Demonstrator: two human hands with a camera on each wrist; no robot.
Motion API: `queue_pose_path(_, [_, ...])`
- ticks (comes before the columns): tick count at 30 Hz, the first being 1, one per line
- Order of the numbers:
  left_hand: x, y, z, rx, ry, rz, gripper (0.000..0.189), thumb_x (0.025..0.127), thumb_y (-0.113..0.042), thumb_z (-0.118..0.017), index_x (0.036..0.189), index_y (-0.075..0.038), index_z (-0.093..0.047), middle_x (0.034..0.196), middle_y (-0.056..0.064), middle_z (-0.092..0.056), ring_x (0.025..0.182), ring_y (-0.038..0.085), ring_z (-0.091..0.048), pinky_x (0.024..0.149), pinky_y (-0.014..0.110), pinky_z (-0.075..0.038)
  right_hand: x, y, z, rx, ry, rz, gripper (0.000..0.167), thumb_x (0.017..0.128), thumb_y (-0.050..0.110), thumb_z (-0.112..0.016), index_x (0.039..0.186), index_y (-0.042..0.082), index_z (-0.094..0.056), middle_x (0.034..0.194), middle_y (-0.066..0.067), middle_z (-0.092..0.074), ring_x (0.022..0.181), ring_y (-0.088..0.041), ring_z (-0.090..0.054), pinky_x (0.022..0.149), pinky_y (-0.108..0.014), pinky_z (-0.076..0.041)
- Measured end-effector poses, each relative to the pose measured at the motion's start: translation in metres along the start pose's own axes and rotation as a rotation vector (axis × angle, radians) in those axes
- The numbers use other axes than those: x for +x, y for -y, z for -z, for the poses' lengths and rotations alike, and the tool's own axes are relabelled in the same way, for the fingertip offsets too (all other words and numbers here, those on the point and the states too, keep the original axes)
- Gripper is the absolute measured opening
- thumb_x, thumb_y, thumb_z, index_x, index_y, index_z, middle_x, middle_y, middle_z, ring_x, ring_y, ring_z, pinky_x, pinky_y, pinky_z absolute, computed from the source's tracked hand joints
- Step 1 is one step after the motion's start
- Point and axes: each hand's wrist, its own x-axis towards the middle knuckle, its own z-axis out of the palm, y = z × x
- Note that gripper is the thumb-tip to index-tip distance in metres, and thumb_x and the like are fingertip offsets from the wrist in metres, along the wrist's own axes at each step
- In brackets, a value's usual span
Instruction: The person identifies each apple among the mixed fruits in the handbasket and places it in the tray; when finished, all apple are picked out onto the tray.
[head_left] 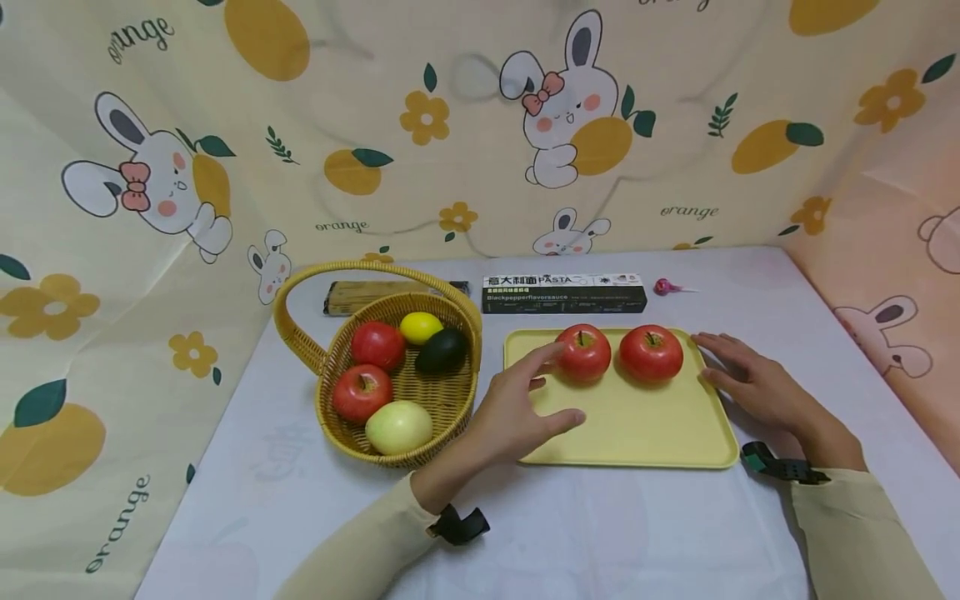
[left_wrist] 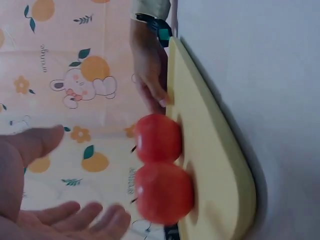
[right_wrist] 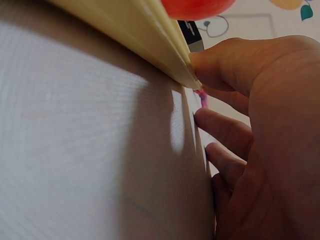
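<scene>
My left hand (head_left: 513,408) hovers over the left part of a yellow tray (head_left: 622,425), thumb and fingers spread apart. Its fingertips are close to the left of two red apples, apple (head_left: 583,354); in the left wrist view a gap shows between the fingers and that apple (left_wrist: 164,192). The other apple (head_left: 651,354) sits to its right on the tray. At the tray's right rim is my right hand (head_left: 765,392). Its thumb touches the rim in the right wrist view, and the other fingers (right_wrist: 225,130) lie loosely along the white tabletop outside the tray.
Left of the tray stands a wicker basket (head_left: 322,408) with a tall handle, holding two red fruits, a lemon (head_left: 422,327), a dark green avocado-like fruit (head_left: 442,352) and a pale round fruit (head_left: 399,427). Behind are a pasta box (head_left: 564,296), a spaghetti pack (head_left: 360,296) and a lollipop (head_left: 663,287).
</scene>
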Motion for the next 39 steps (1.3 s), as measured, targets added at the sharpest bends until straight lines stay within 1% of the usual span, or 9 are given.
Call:
queue_pose_path(6, [-0.040,0.001,0.037,-0.077,0.043,-0.087,0.079,0.090,-0.014,-0.089,0.160,-0.015,-0.054,0.158,0.003,-0.062,0.142,0.018,-0.063,0.120,0.034,-0.052,0.001,-0.001,-0.002,-0.006,-0.005,0.002,0.079,0.111,0.049,-0.061,0.175,0.018,-0.027,0.176,-0.033,-0.020,0.159,-0.065,-0.017,0.110,-0.091,-0.029])
queue_pose_path(12, [-0.074,0.014,0.084,-0.033,0.021,-0.148,0.074,0.090,-0.009,-0.090,0.156,-0.012,-0.057,0.153,0.004,-0.066,0.139,0.023,-0.066,0.115,0.045,-0.056,0.001,-0.002,-0.003,0.008,0.004,-0.009,0.082,0.110,0.053,-0.060,0.175,0.019,-0.026,0.177,-0.033,-0.020,0.157,-0.066,-0.019,0.109,-0.091,-0.030])
queue_pose_path(16, [-0.095,0.027,0.117,0.016,-0.021,-0.148,0.072,0.090,-0.008,-0.090,0.155,-0.013,-0.059,0.150,0.005,-0.068,0.136,0.025,-0.068,0.113,0.048,-0.057,0.001,-0.002,-0.004,0.017,0.003,-0.003,0.082,0.110,0.054,-0.060,0.175,0.019,-0.026,0.177,-0.033,-0.020,0.158,-0.067,-0.019,0.108,-0.091,-0.030])
queue_pose_path(20, [-0.115,0.044,0.151,0.042,-0.057,-0.126,0.068,0.091,-0.007,-0.089,0.152,-0.014,-0.062,0.146,0.003,-0.070,0.133,0.023,-0.070,0.112,0.038,-0.059,0.001,-0.001,-0.004,0.015,-0.003,0.004,0.082,0.109,0.053,-0.061,0.175,0.019,-0.026,0.176,-0.034,-0.020,0.158,-0.067,-0.018,0.108,-0.091,-0.031])
queue_pose_path(24, [-0.131,0.060,0.181,0.093,-0.110,-0.120,0.064,0.093,-0.004,-0.087,0.152,-0.009,-0.062,0.144,0.011,-0.071,0.128,0.024,-0.072,0.109,0.029,-0.059,0.002,0.000,-0.004,0.008,-0.005,0.003,0.082,0.110,0.053,-0.061,0.175,0.018,-0.026,0.176,-0.034,-0.020,0.158,-0.066,-0.019,0.108,-0.090,-0.031])
queue_pose_path(28, [-0.140,0.071,0.206,0.165,-0.190,-0.100,0.063,0.093,-0.003,-0.085,0.151,-0.008,-0.062,0.142,0.017,-0.071,0.125,0.017,-0.072,0.106,0.020,-0.058,0.001,-0.001,-0.004,0.004,-0.011,0.007,0.082,0.110,0.052,-0.061,0.175,0.018,-0.026,0.176,-0.034,-0.021,0.157,-0.066,-0.019,0.109,-0.090,-0.031])
queue_pose_path(31, [-0.140,0.077,0.218,0.206,-0.235,-0.068,0.063,0.093,-0.004,-0.086,0.151,-0.008,-0.062,0.143,0.018,-0.071,0.127,0.013,-0.071,0.104,0.016,-0.057,0.001,-0.001,-0.004,0.001,-0.013,0.008,0.082,0.110,0.051,-0.061,0.175,0.018,-0.026,0.176,-0.034,-0.021,0.157,-0.066,-0.020,0.109,-0.089,-0.031])
queue_pose_path(36, [-0.135,0.086,0.226,0.305,-0.230,-0.001,0.065,0.094,-0.012,-0.088,0.153,-0.004,-0.060,0.146,0.020,-0.069,0.124,0.027,-0.074,0.101,0.013,-0.056,0.001,-0.002,-0.005,0.002,-0.018,0.011,0.080,0.110,0.050,-0.062,0.175,0.017,-0.027,0.176,-0.034,-0.021,0.158,-0.066,-0.019,0.110,-0.090,-0.031])
queue_pose_path(39, [-0.130,0.087,0.224,0.424,-0.208,0.025,0.067,0.093,-0.014,-0.089,0.152,-0.001,-0.061,0.143,0.019,-0.071,0.114,0.030,-0.077,0.100,0.023,-0.061,0.001,-0.003,-0.005,0.006,-0.020,0.016,0.080,0.110,0.049,-0.062,0.175,0.017,-0.028,0.176,-0.034,-0.022,0.159,-0.065,-0.018,0.110,-0.090,-0.030])
